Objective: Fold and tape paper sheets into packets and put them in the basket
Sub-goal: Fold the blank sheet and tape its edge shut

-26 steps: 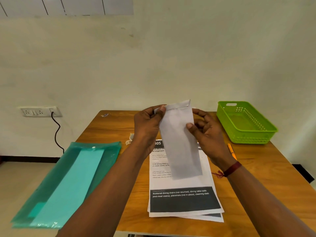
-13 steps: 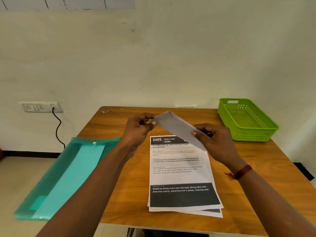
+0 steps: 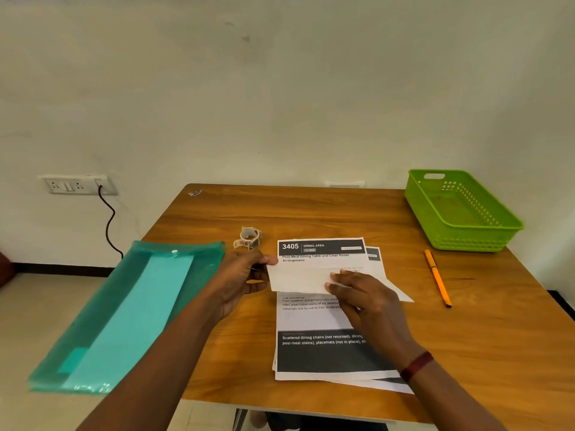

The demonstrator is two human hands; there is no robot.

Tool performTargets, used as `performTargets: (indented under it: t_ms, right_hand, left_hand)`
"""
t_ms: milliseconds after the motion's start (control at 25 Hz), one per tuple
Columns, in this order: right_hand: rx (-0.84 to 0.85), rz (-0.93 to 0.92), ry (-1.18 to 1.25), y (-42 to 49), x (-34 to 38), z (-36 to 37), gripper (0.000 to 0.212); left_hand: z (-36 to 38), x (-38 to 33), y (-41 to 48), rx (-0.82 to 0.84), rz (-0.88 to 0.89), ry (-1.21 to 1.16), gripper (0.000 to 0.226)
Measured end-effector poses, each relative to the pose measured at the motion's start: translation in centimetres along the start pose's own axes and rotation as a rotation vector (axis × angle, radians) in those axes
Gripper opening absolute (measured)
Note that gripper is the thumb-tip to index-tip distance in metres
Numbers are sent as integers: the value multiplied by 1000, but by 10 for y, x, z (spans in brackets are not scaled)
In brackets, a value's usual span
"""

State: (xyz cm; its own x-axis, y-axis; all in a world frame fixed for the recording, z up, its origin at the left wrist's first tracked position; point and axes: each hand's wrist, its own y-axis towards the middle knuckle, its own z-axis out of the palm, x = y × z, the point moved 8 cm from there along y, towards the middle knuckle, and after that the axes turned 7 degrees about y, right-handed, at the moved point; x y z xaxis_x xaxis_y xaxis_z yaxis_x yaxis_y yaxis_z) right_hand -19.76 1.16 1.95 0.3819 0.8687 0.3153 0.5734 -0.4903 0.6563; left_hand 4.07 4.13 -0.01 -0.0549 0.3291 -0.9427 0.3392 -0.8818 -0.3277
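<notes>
Head view: folded sheet held flat on the paper stack, not yet taped.
Nearest lay the stack of printed sheets [image 3: 323, 353]. Across its upper half lay the folded sheet [image 3: 298, 279]. The left hand [image 3: 239, 275] pinched its 9 o'clock end between thumb and fingers, and the right hand [image 3: 367, 297] pressed it down with flat, unclenched fingers. The likely risk was that lifting either hand for the tape [image 3: 249, 237] at 11 o'clock would let the fold spring open or drag the loose top page askew. The basket [image 3: 466, 237] sat far off at 2 o'clock with no packet visible inside.
</notes>
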Motion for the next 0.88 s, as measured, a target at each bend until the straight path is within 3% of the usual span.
performTargets:
  t_ms: [200, 280, 480, 720, 880]
  right_hand:
    - [86, 37, 2, -11, -7, 21, 23]
    - [158, 64, -17, -16, -11, 31, 31]
    - [369, 169, -90, -25, -22, 53, 53]
    - [412, 195, -106, -26, -25, 58, 55]
    - [419, 212, -101, -24, -23, 59, 56]
  left_hand:
    - [1, 18, 1, -58, -41, 39, 18]
    - [-2, 23, 2, -110, -21, 94, 20]
    - [-10, 27, 10, -289, 110, 453, 16]
    - [-7, 20, 9, -384, 259, 727, 18]
    - [8, 14, 0, -428, 377, 1067, 21]
